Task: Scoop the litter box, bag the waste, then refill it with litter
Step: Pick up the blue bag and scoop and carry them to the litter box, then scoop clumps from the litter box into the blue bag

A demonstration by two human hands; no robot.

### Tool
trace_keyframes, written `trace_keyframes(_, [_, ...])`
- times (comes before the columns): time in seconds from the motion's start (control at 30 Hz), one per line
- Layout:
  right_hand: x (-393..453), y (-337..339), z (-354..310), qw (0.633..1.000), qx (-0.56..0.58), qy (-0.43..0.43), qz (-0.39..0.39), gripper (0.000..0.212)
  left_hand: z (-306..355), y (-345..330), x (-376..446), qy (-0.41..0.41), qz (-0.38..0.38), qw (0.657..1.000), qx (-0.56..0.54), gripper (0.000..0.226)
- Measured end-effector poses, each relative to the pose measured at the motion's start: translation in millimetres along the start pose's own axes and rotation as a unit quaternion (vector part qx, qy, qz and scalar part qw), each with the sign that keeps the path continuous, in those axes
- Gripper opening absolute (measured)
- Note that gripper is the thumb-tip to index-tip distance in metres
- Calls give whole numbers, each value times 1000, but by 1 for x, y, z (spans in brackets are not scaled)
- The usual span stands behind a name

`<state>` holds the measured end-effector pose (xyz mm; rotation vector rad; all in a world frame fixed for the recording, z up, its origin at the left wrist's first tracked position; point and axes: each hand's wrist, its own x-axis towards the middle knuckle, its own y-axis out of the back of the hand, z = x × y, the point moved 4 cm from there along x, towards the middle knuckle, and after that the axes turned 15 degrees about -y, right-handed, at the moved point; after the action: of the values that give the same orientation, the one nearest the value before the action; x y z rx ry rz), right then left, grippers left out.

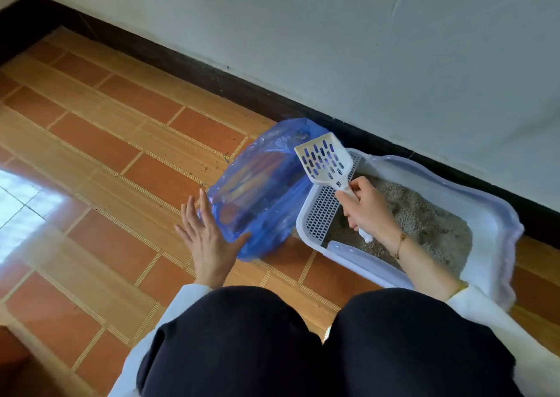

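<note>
Our right hand [365, 207] gripped the scoop [325, 161] above the litter box [497, 223]; our left hand [206, 236], fingers spread, rested against the blue bag [266, 190] standing between both hands.

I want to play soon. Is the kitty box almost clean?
Not yet. The right hand holds the empty scoop over the blue bag, which the open left hand touches. The litter box still holds grey litter. Bagging and refilling remain.

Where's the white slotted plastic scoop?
Head view, right of centre: white slotted plastic scoop gripped in right hand, raised over blue plastic bag beside litter box.
</note>
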<state>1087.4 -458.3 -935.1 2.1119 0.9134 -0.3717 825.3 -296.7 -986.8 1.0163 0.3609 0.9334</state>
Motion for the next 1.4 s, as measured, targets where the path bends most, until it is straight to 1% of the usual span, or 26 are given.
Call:
trace_keyframes(0.1, [-3,15,13,1000,-4,-3,16,21,24,-4,13,-137,-6,990,-25,94])
trace_keyframes(0.17, [-5,25,25,1000,-4,-12,23,20,45,-10,21,-205,-30,976,-61,72])
trace_keyframes(0.27, [-7,41,44,999,-18,-29,28,20,70,-25,32,-252,-84,961,-83,47])
trace_keyframes(0.33, [-8,53,58,998,-34,-33,36,22,83,-38,36,-257,-113,956,-84,41])
trace_keyframes(0.53, [-7,86,103,986,-152,-55,45,25,117,-74,39,-281,-172,942,-63,44])
trace_keyframes(0.67, [-8,103,126,960,-267,-57,61,25,127,-91,39,-295,-184,937,-27,41])
trace_keyframes(0.8, [-12,108,143,947,-313,-58,39,23,133,-100,37,-300,-194,934,-10,45])
trace_keyframes(0.93, [-14,106,153,940,-332,-72,14,23,134,-110,32,-297,-200,934,11,45])
trace_keyframes(1.03, [-11,103,156,931,-352,-93,-2,23,135,-116,28,-287,-203,936,14,49])
trace_keyframes(1.13, [-6,94,157,926,-356,-119,-40,19,135,-123,25,-298,-207,932,15,52])
trace_keyframes(1.2, [-2,87,154,924,-359,-122,-50,16,134,-128,26,-304,-204,930,14,54])
trace_keyframes(1.3, [8,72,151,934,-335,-119,-44,11,133,-132,30,-292,-198,936,-5,54])
trace_keyframes(1.4, [19,52,147,944,-310,-105,-38,12,132,-134,32,-279,-200,939,-29,53])
